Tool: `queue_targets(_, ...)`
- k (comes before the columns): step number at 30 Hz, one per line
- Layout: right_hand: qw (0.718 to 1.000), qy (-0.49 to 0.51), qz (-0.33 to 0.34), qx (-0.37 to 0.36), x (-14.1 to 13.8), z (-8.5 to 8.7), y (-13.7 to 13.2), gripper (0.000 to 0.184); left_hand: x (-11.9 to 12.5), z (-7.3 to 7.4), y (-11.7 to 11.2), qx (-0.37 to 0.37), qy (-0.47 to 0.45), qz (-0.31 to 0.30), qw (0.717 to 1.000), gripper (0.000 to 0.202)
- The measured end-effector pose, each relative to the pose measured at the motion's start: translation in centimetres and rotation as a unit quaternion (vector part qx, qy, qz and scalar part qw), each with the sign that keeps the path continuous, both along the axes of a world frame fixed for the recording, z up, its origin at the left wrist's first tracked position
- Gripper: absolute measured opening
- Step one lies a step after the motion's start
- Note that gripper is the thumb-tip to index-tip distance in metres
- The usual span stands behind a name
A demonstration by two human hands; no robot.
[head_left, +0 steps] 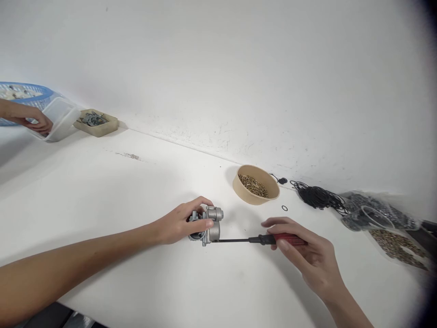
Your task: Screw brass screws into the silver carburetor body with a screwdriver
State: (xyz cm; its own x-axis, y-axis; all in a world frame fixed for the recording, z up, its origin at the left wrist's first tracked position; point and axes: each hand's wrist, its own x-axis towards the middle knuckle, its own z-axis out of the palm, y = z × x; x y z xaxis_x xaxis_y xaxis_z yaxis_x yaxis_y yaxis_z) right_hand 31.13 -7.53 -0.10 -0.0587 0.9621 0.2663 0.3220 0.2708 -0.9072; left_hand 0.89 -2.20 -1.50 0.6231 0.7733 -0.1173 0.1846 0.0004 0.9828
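Steering from afar, I have the left hand [180, 223] wrapped around the metal part [215, 231], nearer me and left of the bowl [245, 196]; the right hand [316, 259] curls loosely round the screwdriver [266, 239], which reaches the part's near edge. I'd align it squarely and press evenly.
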Motion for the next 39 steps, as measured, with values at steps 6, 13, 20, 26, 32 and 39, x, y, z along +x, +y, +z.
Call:
queue_targets(6, 1.000, -0.023, 0.000, -0.010, 0.5, 0.1, 0.1, 0.018, 0.0, 0.4, -0.1, -0.015, 0.004, -0.002, 1.000, 0.043)
queue_targets(13, 0.997, -0.013, 0.078, -0.007, 0.6, 0.2, 0.4, 0.027, -0.2, -0.3, 0.7, -0.080, -0.021, -0.068, 0.994, 0.075)
queue_targets(20, 0.996, -0.017, 0.082, -0.003, 0.3, 0.6, -0.2, 0.018, -0.6, 0.7, 1.2, -0.054, 0.027, -0.088, 0.994, 0.060)
queue_targets(26, 0.996, -0.069, 0.060, -0.019, 0.3, -0.2, 0.2, 0.024, -0.5, 0.3, 1.1, -0.010, 0.025, -0.082, 0.996, 0.051)
queue_targets(32, 0.995, -0.044, 0.093, 0.004, -0.1, 0.5, 0.1, 0.019, -0.4, -0.7, 0.8, 0.006, -0.035, -0.016, 0.999, 0.044)
queue_targets(39, 0.995, -0.046, 0.058, -0.069, -0.4, -1.1, 0.2, 0.026, -0.6, -0.7, 1.2, -0.037, -0.086, 0.034, 0.995, 0.041)
